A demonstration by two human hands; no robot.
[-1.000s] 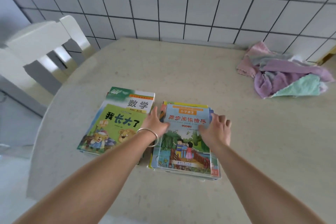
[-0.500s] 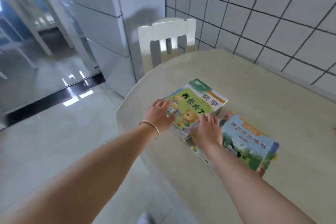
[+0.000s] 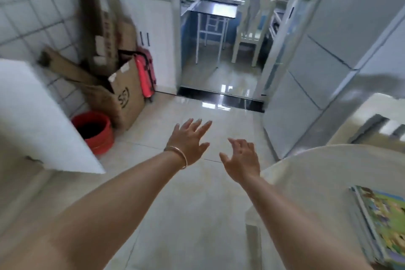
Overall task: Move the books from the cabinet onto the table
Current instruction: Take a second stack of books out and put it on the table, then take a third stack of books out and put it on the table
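Note:
A stack of picture books (image 3: 382, 226) with a green cover on top lies on the round beige table (image 3: 317, 177) at the far right edge of the view. My left hand (image 3: 188, 140), with a bangle at the wrist, hovers over the tiled floor, fingers spread and empty. Beside it my right hand (image 3: 241, 159) is held out with relaxed fingers, also empty, just left of the table's rim. A white cabinet (image 3: 32, 120) stands at the left; its inside is hidden.
A red bucket (image 3: 94, 131) sits on the floor beside the cabinet. Cardboard boxes (image 3: 125, 94) and a pink suitcase (image 3: 145, 74) lean against the tiled wall. A white chair (image 3: 372, 123) stands by the table. A grey fridge (image 3: 328, 61) is at right; a doorway opens ahead.
Both hands have left the books on the table and now hang empty in the air. The view has swung left, away from the table, toward the floor and cabinet.

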